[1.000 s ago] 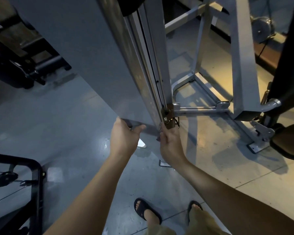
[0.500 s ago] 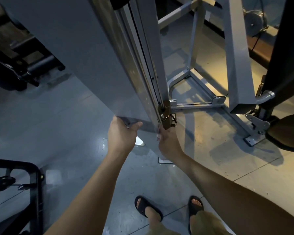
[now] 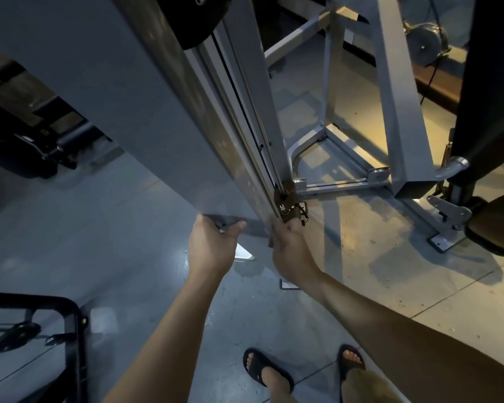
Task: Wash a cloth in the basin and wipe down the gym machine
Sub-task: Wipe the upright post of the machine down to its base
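Left hand (image 3: 210, 248): grip curled round the lower edge of the gym machine's grey side panel (image 3: 105, 112), thumb on the near face, fingers hidden behind the edge. Right hand (image 3: 291, 251): placed at the foot of the guide rail (image 3: 245, 117), just below the brown bracket (image 3: 285, 205); fingers hidden, so whether its grip is closed cannot be told. A dark sliver shows at its fingertips; whether this is the cloth cannot be told. Both sandalled feet (image 3: 266, 373) stand on the floor (image 3: 99, 242). No container is in view.
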`<state>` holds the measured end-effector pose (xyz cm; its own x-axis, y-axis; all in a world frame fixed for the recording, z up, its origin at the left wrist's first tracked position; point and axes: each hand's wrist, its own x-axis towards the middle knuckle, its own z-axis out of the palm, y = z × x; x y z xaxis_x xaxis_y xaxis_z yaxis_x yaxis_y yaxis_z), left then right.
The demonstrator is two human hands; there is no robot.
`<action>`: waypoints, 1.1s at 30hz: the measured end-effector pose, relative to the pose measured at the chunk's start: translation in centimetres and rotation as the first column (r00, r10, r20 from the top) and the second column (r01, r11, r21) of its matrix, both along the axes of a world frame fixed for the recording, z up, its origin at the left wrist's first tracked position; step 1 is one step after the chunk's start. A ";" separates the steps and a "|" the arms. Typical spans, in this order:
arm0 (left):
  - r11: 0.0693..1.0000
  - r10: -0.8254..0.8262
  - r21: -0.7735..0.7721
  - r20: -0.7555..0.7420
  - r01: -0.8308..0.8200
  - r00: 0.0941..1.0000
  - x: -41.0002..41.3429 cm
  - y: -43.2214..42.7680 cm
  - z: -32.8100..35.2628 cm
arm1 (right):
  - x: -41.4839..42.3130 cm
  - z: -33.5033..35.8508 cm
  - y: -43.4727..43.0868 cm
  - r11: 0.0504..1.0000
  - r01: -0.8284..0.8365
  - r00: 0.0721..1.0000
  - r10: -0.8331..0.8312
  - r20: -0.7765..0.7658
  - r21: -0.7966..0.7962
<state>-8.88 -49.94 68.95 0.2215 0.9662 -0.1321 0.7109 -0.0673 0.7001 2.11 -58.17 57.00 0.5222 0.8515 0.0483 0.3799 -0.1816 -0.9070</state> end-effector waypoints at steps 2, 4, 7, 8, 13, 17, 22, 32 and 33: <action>1.000 0.011 0.016 -0.004 -0.011 1.000 0.1 0.1 -0.2 | 0.0 2.3 -0.5 0.992 -0.001 0.999 0.007 -0.045 0.126; 1.000 0.017 0.013 -0.009 -0.017 1.000 0.2 0.0 -0.2 | 0.6 2.0 -0.4 0.996 -0.013 0.998 0.018 -0.054 0.091; 1.000 0.006 -0.005 -0.003 -0.006 1.000 -0.1 -0.1 0.0 | 1.7 0.5 -0.1 0.982 -0.099 0.995 0.096 -0.025 -0.158; 1.000 0.004 -0.006 -0.004 -0.004 1.000 -0.1 -0.1 0.1 | 1.7 0.6 0.1 0.983 -0.095 0.995 0.089 -0.044 -0.160; 1.000 0.006 0.005 -0.003 -0.006 1.000 0.1 0.1 0.0 | 1.4 4.7 0.1 0.990 -0.018 0.999 0.011 0.052 0.136; 1.000 -0.022 -0.010 0.009 0.023 1.000 0.0 -0.1 0.4 | 2.1 2.3 -0.2 0.992 -0.121 0.992 0.122 0.026 -0.040; 0.999 -0.053 -0.001 0.014 0.054 0.998 0.1 -0.4 1.0 | 1.5 4.9 0.2 0.999 -0.022 1.000 0.023 -0.007 0.045; 0.999 -0.053 -0.009 0.021 0.053 0.998 0.1 -0.7 1.4 | 1.4 7.7 0.0 0.999 -0.036 0.997 0.036 0.071 0.005; 0.998 -0.055 0.005 0.010 0.055 0.998 0.2 -1.0 1.8 | 0.8 8.9 -0.4 0.989 -0.051 0.995 0.038 0.095 0.141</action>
<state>-8.67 -50.90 70.78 0.2753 0.9531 -0.1255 0.6988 -0.1088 0.7070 2.94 -58.54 65.93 0.4719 0.8545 0.2171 0.4672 -0.0336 -0.8835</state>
